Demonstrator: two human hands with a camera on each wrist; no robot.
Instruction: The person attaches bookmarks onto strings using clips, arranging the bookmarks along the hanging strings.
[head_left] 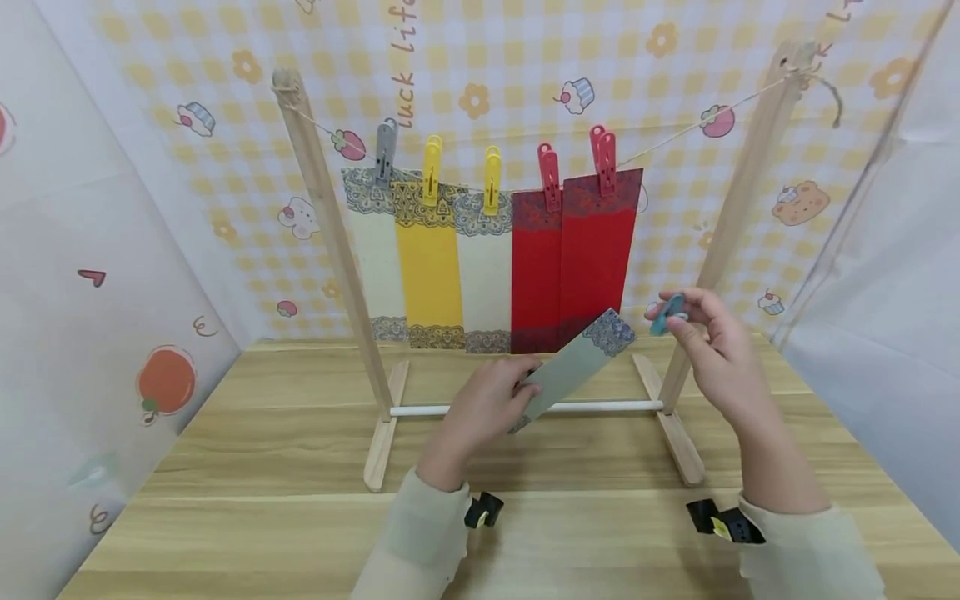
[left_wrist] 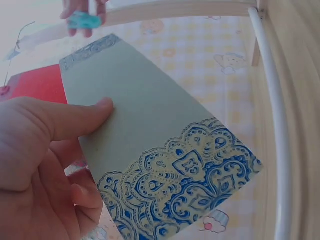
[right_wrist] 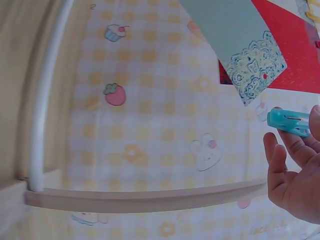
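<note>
My left hand grips a pale green card by its long edge, the thumb lying flat across its face. Blue lace patterns band both ends of the card, seen large in the left wrist view. To the right, my right hand pinches a teal clothespin between thumb and fingers, a little apart from the card's upper end. Behind them, a string carries pale cards, a yellow card and two red cards, clipped by a grey clothespin, yellow clothespins and red clothespins.
Two wooden posts hold the string, joined low down by a white rod. The stand's feet rest on a wood-grain table. A yellow checked cloth hangs behind. Black straps sit at the wrists.
</note>
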